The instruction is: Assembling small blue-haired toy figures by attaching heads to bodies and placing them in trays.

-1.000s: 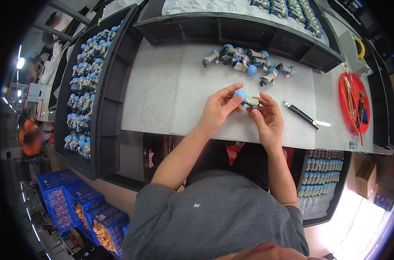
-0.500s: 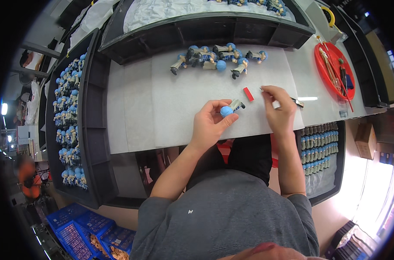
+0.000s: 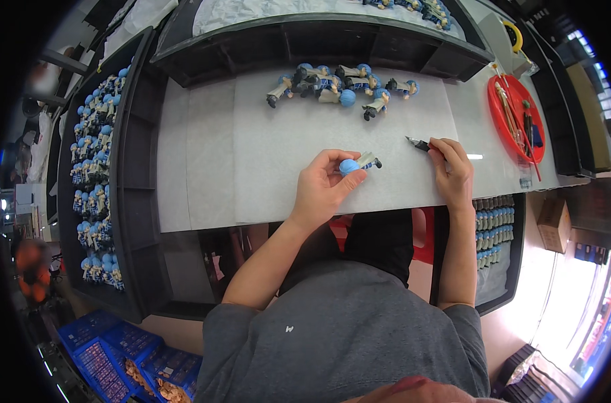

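My left hand (image 3: 322, 185) is closed around a small figurine (image 3: 359, 164) with a round blue head, a pale body and dark feet. The figurine lies sideways, its feet sticking out to the right past my fingertips. To the right, my right hand (image 3: 453, 168) pinches a craft knife (image 3: 419, 144) with a dark handle, its silver blade pointing left over the white work sheet (image 3: 272, 148). Blade and figurine are apart. Beyond both hands, a loose cluster of similar figurines (image 3: 329, 84) lies on the sheet.
A black tray (image 3: 319, 43) spans the far side. Another black tray (image 3: 141, 195) filled with figurines stands at the left. At the right are a red dish (image 3: 503, 127) of brushes and tools, and a lower tray (image 3: 497, 275) with rows of figurine parts.
My right hand has moved slightly right, and the craft knife now shows plainly in its fingers. The small red block that lay between the hands is no longer visible. My left hand keeps the figurine.
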`<state>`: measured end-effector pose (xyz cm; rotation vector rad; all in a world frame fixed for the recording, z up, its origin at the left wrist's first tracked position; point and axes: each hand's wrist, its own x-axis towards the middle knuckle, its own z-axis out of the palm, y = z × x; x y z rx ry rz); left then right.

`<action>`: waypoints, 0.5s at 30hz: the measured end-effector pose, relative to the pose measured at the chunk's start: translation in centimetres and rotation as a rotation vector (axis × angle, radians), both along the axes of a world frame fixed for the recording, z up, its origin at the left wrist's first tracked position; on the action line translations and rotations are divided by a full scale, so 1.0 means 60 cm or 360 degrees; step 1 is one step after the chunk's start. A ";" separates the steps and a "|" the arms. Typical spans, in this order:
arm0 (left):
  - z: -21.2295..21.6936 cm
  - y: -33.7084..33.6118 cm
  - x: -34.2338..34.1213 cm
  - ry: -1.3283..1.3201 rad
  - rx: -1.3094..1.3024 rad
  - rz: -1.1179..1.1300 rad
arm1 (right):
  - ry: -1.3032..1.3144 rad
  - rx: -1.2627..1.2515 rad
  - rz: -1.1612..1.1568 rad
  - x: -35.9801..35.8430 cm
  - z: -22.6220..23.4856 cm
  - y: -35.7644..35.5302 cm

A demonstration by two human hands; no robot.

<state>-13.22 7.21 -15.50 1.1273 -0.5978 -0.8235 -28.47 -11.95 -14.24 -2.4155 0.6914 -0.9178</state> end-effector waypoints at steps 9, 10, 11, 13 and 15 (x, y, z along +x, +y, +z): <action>0.000 0.002 0.000 -0.0026 0.0101 -0.0022 | -0.0156 -0.0088 -0.0153 0.035 0.018 0.009; -0.001 0.001 -0.001 -0.0025 0.0103 -0.0009 | -0.0341 0.0139 -0.0124 0.039 0.026 0.024; -0.002 -0.001 -0.002 -0.0036 0.0104 -0.0008 | -0.0517 0.0592 -0.0039 0.042 0.020 0.039; -0.005 -0.001 -0.003 -0.0047 0.0107 -0.0004 | -0.0534 0.0922 0.0048 0.045 0.023 0.070; -0.011 -0.001 -0.006 -0.0179 0.0079 0.0022 | -0.0471 0.1364 0.0174 0.050 0.016 0.084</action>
